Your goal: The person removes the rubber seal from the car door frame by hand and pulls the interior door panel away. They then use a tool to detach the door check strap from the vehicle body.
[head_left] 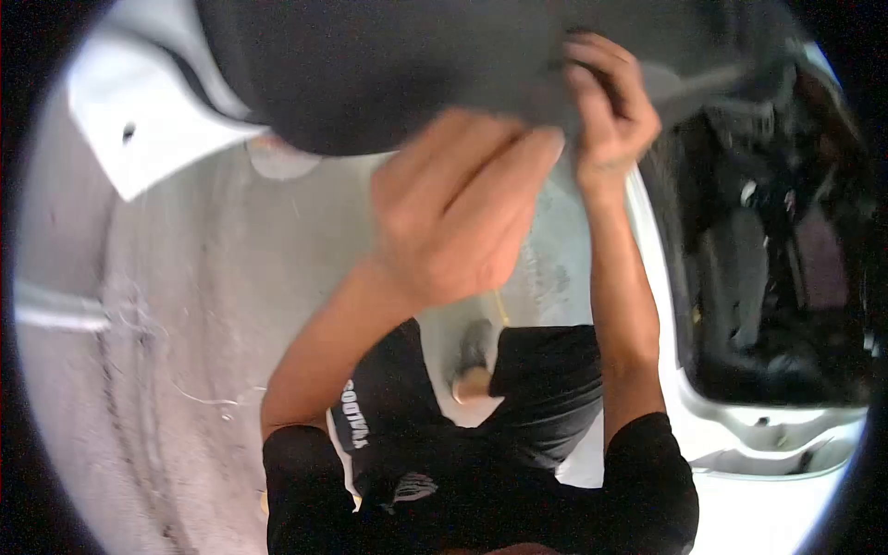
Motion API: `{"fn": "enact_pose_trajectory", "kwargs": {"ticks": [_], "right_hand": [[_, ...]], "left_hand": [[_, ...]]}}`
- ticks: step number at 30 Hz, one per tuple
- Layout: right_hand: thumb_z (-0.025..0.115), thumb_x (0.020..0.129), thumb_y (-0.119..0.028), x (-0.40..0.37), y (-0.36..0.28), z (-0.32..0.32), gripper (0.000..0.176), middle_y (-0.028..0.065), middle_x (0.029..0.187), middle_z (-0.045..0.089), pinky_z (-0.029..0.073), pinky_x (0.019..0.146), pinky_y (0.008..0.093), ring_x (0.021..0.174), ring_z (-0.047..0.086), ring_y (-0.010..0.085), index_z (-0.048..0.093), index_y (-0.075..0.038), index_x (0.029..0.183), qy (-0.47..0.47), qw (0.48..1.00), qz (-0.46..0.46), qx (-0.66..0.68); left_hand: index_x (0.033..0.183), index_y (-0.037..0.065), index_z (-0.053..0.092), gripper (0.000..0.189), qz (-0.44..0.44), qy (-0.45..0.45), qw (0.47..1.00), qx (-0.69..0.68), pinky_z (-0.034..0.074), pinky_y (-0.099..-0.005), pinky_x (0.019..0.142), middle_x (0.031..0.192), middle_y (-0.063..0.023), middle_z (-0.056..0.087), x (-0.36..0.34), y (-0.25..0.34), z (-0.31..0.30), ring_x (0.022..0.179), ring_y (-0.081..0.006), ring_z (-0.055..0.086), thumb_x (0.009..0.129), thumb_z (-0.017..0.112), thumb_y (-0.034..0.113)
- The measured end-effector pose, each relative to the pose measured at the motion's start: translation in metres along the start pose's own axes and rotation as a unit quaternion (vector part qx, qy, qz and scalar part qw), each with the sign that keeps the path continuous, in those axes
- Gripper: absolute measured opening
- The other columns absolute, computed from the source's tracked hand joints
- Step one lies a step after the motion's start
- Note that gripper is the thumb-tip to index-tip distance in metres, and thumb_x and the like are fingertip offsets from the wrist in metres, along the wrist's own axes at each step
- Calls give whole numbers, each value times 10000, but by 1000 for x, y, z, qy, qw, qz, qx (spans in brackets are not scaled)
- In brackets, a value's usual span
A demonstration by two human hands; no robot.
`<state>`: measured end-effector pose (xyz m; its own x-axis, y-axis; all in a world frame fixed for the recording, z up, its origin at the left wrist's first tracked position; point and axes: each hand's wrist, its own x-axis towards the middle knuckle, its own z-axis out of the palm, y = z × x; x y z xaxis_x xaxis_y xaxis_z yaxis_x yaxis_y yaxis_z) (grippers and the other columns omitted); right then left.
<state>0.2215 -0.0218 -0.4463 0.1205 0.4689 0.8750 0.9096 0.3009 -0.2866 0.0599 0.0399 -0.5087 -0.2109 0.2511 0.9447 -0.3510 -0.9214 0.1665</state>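
A large dark grey panel (370,74) with a smooth, rounded edge fills the top of the view. My left hand (453,203) is close to the camera and slightly blurred, its fingers pressed together along the panel's lower edge. Farther right, my right hand (615,111) has bent fingers, with thumb and fingertips closed at the panel's right part. The fingertips of the left hand are partly hidden against the dark surface.
On the right is a white vehicle body (671,370) with an opening into a dark interior (758,259). A white panel (153,120) with a small hole juts in at upper left. Below lies a grey floor (305,240), with a thin pale cord (213,400) on the left.
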Motion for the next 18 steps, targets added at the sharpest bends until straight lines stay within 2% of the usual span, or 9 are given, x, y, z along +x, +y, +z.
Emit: {"fn": "enact_pose_trajectory", "kwargs": {"ticks": [4,6,8,10,11,13,15,17,18], "right_hand": [[587,817,-35,-14,-7,-50,199,146,1054,701,503,880,336,991,650,216,691,44,968,-1,999,-14,-51],[570,822,-30,-33,6,-80,206,134,1034,708,506,865,330,978,652,204,698,38,968,69,994,-15,-81],[616,852,-65,-75,42,-94,186,143,926,724,527,825,306,882,675,198,715,25,982,193,951,229,78],[585,873,-66,-138,90,-83,217,134,943,722,533,823,307,876,675,192,705,37,1021,210,912,328,132],[554,893,-68,-170,114,-68,247,124,960,719,539,821,307,871,674,187,695,48,1060,204,876,401,176],[567,902,-89,-220,155,-14,285,150,956,716,563,802,319,848,686,204,660,63,1125,165,833,425,314],[575,901,-78,-215,152,30,320,157,970,711,583,777,336,857,695,214,623,66,1183,144,724,511,440],[573,920,-84,-219,174,63,337,164,1009,705,591,772,341,880,706,231,594,70,1219,172,678,478,531],[573,920,-84,-213,184,69,337,164,1009,705,591,772,341,880,706,231,594,70,1219,195,669,476,536]], "left_hand": [[1119,30,675,238,127,-233,964,13,553,-413,710,932,-171,716,83,13,58,778,-374,686,885,636,39],[1209,-17,568,377,123,-487,824,263,447,-419,928,898,-140,696,101,30,89,889,-307,647,900,651,182],[1212,-11,577,362,155,-544,766,305,445,-422,918,913,-155,688,102,31,112,905,-314,639,904,631,172],[1237,5,583,378,144,-636,646,397,429,-421,941,1084,-159,675,95,29,141,1049,-291,610,909,620,189],[1237,5,583,378,154,-653,626,397,429,-421,941,1084,-159,675,89,19,147,1049,-291,610,909,620,189],[1167,68,673,251,212,-620,673,344,546,-438,729,997,-192,715,79,-9,156,844,-404,686,940,609,151],[1011,106,661,163,241,-631,629,386,517,-454,630,844,-172,697,80,-15,161,738,-379,662,938,628,248],[988,79,668,167,249,-653,593,401,507,-445,612,795,-176,685,74,-28,172,702,-363,670,958,618,235],[969,57,668,171,237,-639,623,384,499,-433,597,757,-176,668,69,-36,170,664,-346,658,962,617,220]]}}
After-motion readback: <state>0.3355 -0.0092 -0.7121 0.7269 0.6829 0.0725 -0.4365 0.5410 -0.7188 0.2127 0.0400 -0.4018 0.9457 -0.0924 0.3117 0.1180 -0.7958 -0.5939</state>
